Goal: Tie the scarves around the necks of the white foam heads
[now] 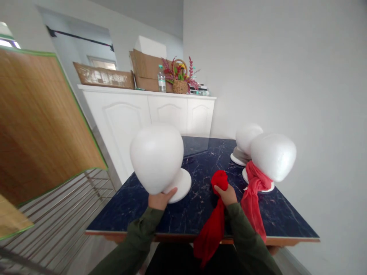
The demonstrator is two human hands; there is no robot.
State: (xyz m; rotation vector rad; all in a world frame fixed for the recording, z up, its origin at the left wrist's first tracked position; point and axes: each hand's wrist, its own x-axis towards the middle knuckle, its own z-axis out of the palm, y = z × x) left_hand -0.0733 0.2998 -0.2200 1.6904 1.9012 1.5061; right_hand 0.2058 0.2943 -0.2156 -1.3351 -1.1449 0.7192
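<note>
A white foam mannequin head (156,156) on a round base (183,185) stands on the left part of the dark blue table. My left hand (160,199) grips it low down, thumb on the base and the other fingers mostly hidden under the head. My right hand (228,194) is closed around a bunched red scarf (210,229); one end bulges above the fist and the other hangs over the table's front edge. To the right, a second mannequin head (273,156) wears a lighter red scarf (254,194) knotted at its neck.
Behind it stands a third mannequin head (248,137) with grey cloth at its neck. The marbled table (200,164) meets a wall on the right. A metal rack (65,217) with bamboo mats is at left. Boxes, a bottle and a flower basket (180,87) top the white cabinet (126,114).
</note>
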